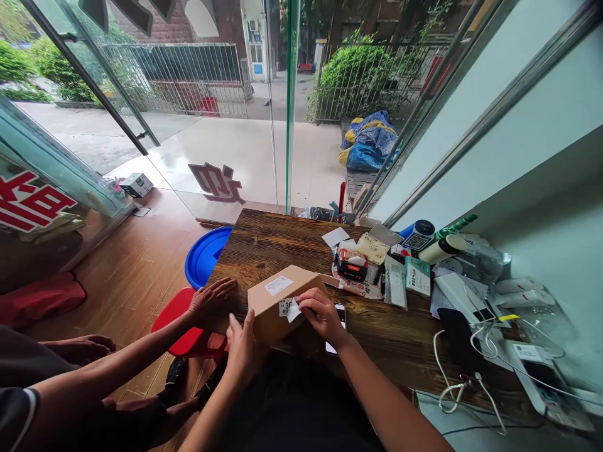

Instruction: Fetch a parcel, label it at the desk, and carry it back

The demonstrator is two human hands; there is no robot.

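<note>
A brown cardboard box [268,323] sits tilted near the front edge of the dark wooden table [268,235], with a white label [279,285] on its top. On its near side is a printed sticker [285,306], partly lifted or folded at its right end. My right hand [321,314] pinches the white lifted piece at the box's right side. Against the box's left side rests my left hand [241,339], its thumb and fingers spread apart. A phone [340,314] lies partly hidden behind my right wrist.
Another person's hand [214,296] lies at the table's left edge, beside a red stool [176,320] and a blue lid or basin [203,254]. Packets, a red-black device [352,263], bottles, cables and a black pouch [459,339] crowd the right side.
</note>
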